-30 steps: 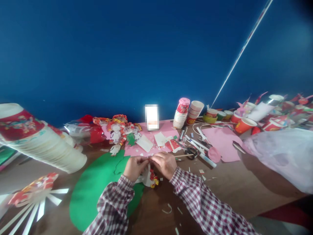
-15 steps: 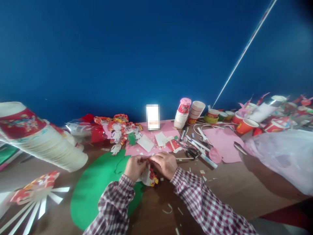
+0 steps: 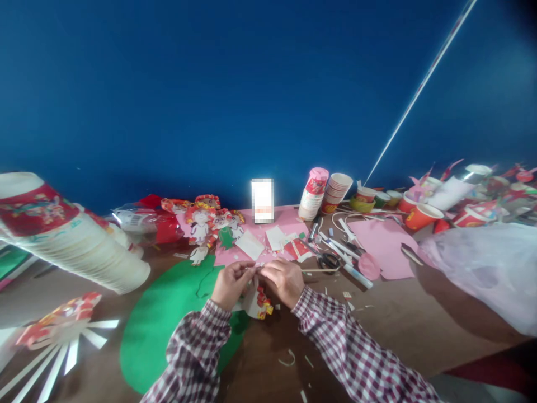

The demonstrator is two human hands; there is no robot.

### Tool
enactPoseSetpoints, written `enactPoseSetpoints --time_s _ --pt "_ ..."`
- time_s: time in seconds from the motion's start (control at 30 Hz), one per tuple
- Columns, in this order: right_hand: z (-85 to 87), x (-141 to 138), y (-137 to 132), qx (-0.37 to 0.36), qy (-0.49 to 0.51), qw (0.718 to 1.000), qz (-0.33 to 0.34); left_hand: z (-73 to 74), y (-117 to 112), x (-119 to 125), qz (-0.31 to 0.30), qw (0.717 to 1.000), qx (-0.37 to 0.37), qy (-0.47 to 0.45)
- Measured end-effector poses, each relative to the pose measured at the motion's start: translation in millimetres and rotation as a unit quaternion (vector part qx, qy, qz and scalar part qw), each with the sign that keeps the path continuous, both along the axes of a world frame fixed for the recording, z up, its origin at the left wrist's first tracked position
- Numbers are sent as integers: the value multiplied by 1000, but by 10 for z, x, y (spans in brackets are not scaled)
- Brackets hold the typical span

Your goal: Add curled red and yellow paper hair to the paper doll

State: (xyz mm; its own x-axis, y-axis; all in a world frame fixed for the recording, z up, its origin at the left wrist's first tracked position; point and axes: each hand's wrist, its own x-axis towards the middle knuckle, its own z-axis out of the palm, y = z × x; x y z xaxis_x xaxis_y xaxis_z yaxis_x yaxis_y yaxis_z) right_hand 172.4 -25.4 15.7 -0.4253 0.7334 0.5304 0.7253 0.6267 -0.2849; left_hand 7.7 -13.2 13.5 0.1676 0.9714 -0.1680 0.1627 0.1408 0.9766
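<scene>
cutout (image 3: 253,305): one, white, edged with red and yellow curls; just below the fingertips, between the two hands, above the tabletop (image 3: 260,358).

left hand (image 3: 229,286): thumb and finger pinched together at the top of the cutout; checked cuff.

right hand (image 3: 284,281): fingers curled, tips just beside those of the left hand; what they grip is hidden, so it cannot be told; checked cuff.

green sheet (image 3: 159,330): rounded, partly under the left forearm.

scraps (image 3: 287,359): pale slivers, scattered on the tabletop between the forearms.

pink sheet (image 3: 289,219): beyond the hands, bearing white cards (image 3: 250,245) and a red card (image 3: 298,247).

figures (image 3: 199,226): a cluster of paper shapes with red and yellow trim, at the left of the pink sheet.

scissors (image 3: 329,262): black-handled, right of the hands, near a thin stick (image 3: 321,271) and pens (image 3: 357,275).

second pink sheet (image 3: 384,240): right of the pens.

bag (image 3: 486,263): translucent plastic, far right.

cup stacks: two side by side (image 3: 311,200) behind the pink sheet; a larger one (image 3: 90,254) slanting at left.

strip-cut piece (image 3: 67,336): red print, white strips fanned, near left.

wall (image 3: 210,84): blue, behind all.
</scene>
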Motion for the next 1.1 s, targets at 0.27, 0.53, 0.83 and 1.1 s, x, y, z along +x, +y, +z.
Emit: enactPoseSetpoints --time_s 0.27,0.53,0.83,1.1 --pt "5 -21 -11 -19 26 999 6 2 13 -13 1 1000 3 -9" --pt "-30 -22 -13 -43 28 999 -9 -13 6 -14 1 1000 12 -6" --pt "7 -11 -20 -70 -1 998 -6 -59 20 2 16 999 40 8" --pt "4 -24 -21 -90 3 996 -15 -76 19 1 13 998 54 7"
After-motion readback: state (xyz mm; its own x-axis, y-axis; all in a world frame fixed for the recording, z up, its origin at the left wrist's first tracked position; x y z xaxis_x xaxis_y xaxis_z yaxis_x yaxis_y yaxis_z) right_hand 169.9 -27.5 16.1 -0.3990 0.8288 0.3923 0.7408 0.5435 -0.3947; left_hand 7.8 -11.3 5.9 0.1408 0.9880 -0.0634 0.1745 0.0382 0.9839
